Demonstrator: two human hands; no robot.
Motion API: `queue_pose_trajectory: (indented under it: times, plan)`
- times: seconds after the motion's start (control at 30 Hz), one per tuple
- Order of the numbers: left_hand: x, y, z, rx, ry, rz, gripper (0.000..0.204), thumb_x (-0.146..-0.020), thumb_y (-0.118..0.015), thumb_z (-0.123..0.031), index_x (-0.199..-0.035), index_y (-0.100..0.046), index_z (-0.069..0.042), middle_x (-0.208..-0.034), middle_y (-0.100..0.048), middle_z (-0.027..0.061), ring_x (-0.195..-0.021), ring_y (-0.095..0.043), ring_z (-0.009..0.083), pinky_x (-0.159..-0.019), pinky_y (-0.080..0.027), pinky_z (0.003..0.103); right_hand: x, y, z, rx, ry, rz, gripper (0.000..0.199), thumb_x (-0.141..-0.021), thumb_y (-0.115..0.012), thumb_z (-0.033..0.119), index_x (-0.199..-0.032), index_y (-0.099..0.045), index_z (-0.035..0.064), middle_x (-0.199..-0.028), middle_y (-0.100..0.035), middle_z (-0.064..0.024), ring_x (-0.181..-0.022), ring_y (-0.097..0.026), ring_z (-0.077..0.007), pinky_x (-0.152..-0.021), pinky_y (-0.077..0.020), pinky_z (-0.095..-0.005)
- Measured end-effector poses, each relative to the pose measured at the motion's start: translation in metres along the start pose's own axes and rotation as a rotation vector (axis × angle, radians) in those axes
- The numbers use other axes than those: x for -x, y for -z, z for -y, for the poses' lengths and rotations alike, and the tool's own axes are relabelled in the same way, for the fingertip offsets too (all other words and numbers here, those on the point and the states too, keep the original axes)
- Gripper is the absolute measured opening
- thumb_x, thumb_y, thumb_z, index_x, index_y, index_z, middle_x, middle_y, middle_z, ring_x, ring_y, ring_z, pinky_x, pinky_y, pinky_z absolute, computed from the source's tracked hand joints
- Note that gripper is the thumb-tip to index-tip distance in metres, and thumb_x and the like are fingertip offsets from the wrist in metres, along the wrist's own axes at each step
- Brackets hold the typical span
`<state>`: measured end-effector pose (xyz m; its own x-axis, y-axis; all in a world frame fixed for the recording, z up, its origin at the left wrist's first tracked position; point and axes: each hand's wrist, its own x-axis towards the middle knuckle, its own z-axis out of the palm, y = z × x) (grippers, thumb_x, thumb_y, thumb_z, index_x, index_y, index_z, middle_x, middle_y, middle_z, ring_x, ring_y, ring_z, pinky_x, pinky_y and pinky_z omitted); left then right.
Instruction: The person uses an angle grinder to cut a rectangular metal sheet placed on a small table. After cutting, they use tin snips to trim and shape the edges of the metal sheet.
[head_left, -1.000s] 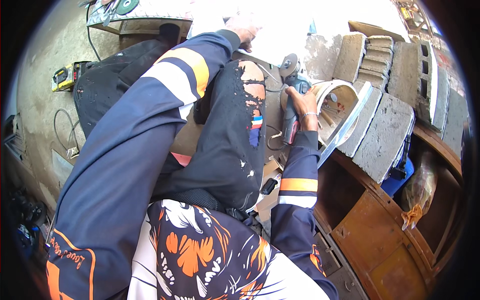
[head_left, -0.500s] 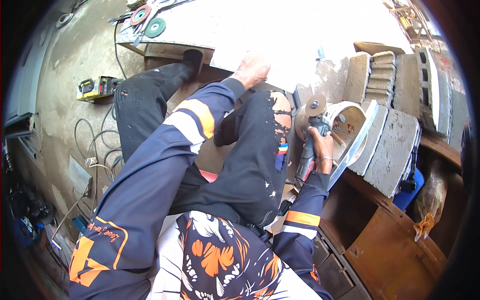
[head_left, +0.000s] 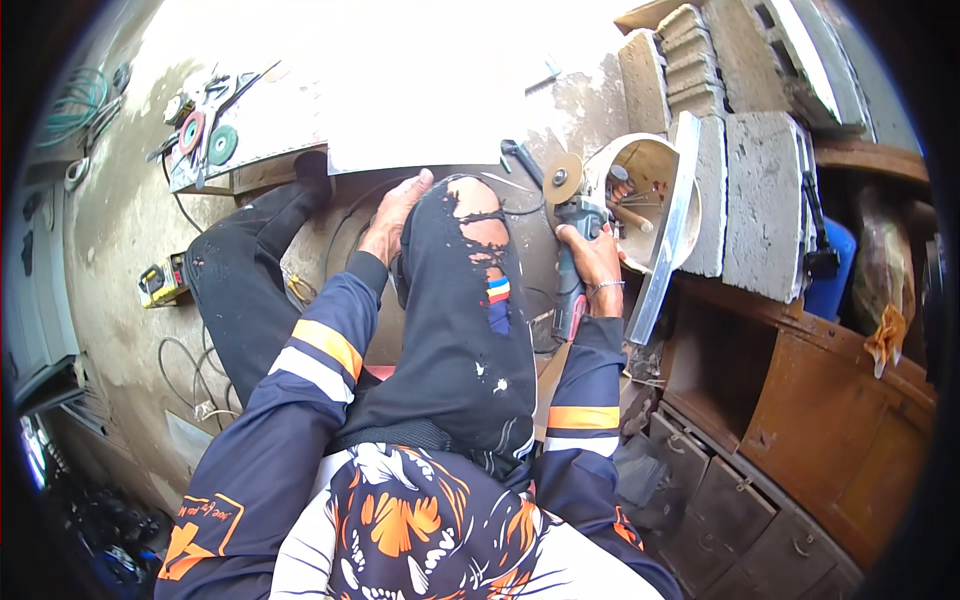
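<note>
— Holding what, in which hand?

— My right hand (head_left: 597, 262) is wrapped tight round the grinder (head_left: 572, 250), fingers closed on its body. The tool lies just right of my right knee (head_left: 478, 215), which is bare through the torn black trousers.

— Long axis?

— It runs from my wrist up and away from me. The disc (head_left: 562, 177) is at the far end, beyond my fingertips, tan, round and flat, with a dark hub. The tail end by my wrist looks red.

— Left hand?

— My left hand (head_left: 393, 217) rests flat, fingers spread wide, on the dark curved metal (head_left: 345, 215) beside that knee, holding nothing. It is well apart from the grinder, with the knee between; the right hand is plainly the nearer.

— Surroundings, by material?

— A pale round tub (head_left: 650, 195) sits just right of the disc, small parts inside. A bright metal strip (head_left: 668, 235) leans across it. Rough grey blocks (head_left: 762, 200) stand beyond, above a rusty brown cabinet (head_left: 800, 400). A sunlit white sheet (head_left: 400, 90) lies ahead, with green and red discs (head_left: 208, 138) at its left corner.
</note>
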<state>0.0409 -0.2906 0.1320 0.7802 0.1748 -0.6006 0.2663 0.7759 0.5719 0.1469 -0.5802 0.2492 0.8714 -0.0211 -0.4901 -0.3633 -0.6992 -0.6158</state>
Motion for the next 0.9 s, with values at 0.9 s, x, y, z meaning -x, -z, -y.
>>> queue_pose_trajectory:
  times: [0.9]
  plan:
    - [-0.047,-0.008,-0.021,0.480,0.096,-0.303,0.041,-0.103,-0.040,-0.018,-0.141,-0.040,-0.002,-0.146,-0.041,0.0141,-0.124,-0.051,0.0343,-0.100,-0.046,0.055,0.057,0.006,0.008,-0.228,0.069,0.038,0.034,-0.075,-0.073,0.032,-0.082,-0.062,0.0008,-0.063,-0.059,-0.0072,-0.047,-0.060,-0.0185,-0.043,-0.0490,-0.0310]
